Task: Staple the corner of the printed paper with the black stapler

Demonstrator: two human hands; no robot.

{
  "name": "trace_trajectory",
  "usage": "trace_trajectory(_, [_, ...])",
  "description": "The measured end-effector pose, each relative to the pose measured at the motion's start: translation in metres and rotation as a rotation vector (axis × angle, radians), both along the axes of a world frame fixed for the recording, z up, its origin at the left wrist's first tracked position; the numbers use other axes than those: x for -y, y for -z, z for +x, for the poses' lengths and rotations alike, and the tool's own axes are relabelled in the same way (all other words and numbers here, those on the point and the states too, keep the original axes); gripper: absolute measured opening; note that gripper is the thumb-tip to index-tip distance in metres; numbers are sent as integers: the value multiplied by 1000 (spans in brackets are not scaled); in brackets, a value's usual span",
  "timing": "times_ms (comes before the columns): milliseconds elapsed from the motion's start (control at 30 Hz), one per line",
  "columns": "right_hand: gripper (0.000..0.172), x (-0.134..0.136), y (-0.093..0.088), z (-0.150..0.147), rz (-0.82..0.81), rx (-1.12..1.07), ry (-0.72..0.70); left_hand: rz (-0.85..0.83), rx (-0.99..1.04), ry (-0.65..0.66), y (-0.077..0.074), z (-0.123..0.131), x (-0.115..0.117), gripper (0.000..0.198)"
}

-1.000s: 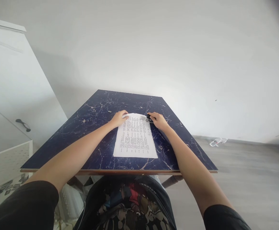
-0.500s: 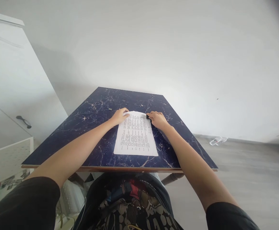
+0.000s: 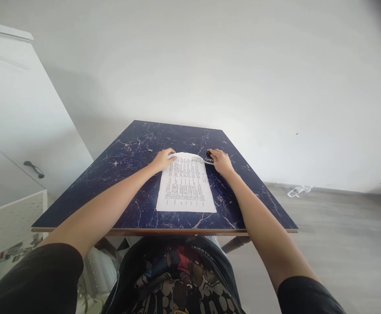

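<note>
Blue tabletop (image 3: pixel 174 137) extends past all edges of the paper (image 3: pixel 186 187).

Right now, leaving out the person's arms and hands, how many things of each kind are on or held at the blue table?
Printed paper (one sheet or a stack, I cannot tell): 1
Stapler, in the right hand: 1
Small grey object: 1
Total: 3

A white cabinet (image 3: pixel 17 104) stands at left; a clear plastic item (image 3: pixel 299 191) lies on the grey floor (image 3: pixel 341 240).
</note>
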State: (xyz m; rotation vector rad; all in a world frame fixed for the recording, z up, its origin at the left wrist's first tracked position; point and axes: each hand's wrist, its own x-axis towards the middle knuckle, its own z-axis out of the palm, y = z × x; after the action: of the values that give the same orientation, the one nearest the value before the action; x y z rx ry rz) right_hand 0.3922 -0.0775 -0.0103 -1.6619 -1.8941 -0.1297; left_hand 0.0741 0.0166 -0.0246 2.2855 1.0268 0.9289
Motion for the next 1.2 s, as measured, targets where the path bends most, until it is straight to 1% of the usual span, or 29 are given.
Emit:
trace_trajectory(67, [46, 1, -3, 4, -18, 11, 3, 6, -13, -11, 0, 0, 2, 15])
trace_trajectory(167, [45, 8, -11, 14, -74, 37, -18, 26, -33, -19, -1, 2, 5, 27])
trace_trajectory(233, [53, 14, -16, 24, -129, 58, -37, 84, -55, -24, -1, 1, 6, 35])
trace_trajectory(300, [56, 19, -18, 34, -203, 63, -29, 167, -94, -21, -3, -1, 5, 32])
trace_trajectory(367, [50, 21, -19, 40, -252, 50, 26, 207, -165, 63, -7, -6, 4, 21])
trace_trajectory(433, [44, 22, -19, 41, -222, 17, 111, 189, -257, 213, -13, -11, 4, 22])
trace_trajectory(500, [43, 21, -19, 35, -119, -47, 178, 136, -349, 326, -18, -15, 8, 33])
trace_trajectory(567, [43, 19, -20, 24, -8, -137, 184, 78, -417, 360, -23, -15, 13, 53])
trace_trajectory(633, [43, 18, -22, 7, 53, -230, 127, 26, -466, 364, -24, -12, 19, 71])
trace_trajectory(700, [43, 17, -24, -12, 61, -291, 37, -17, -485, 358, -23, -7, 23, 82])
trace_trajectory(800, [42, 19, -25, -38, 69, -295, -59, -69, -463, 351, -20, -2, 23, 83])
trace_trajectory(867, [41, 22, -27, -49, 81, -265, -96, -84, -428, 356, -19, -2, 22, 80])
trace_trajectory(967, [39, 26, -31, -54, 146, -236, -68, -87, -380, 363, -19, -4, 19, 74])
trace_trajectory(1033, [41, 28, -33, -52, 171, -264, -36, -84, -365, 360, -18, -6, 18, 73])
trace_trajectory(1100, [42, 29, -33, -52, 128, -300, -51, -81, -353, 345, -16, -6, 17, 73])
trace_trajectory(1200, [38, 28, -27, -57, 37, -302, -109, -77, -346, 317, -13, -5, 15, 78])
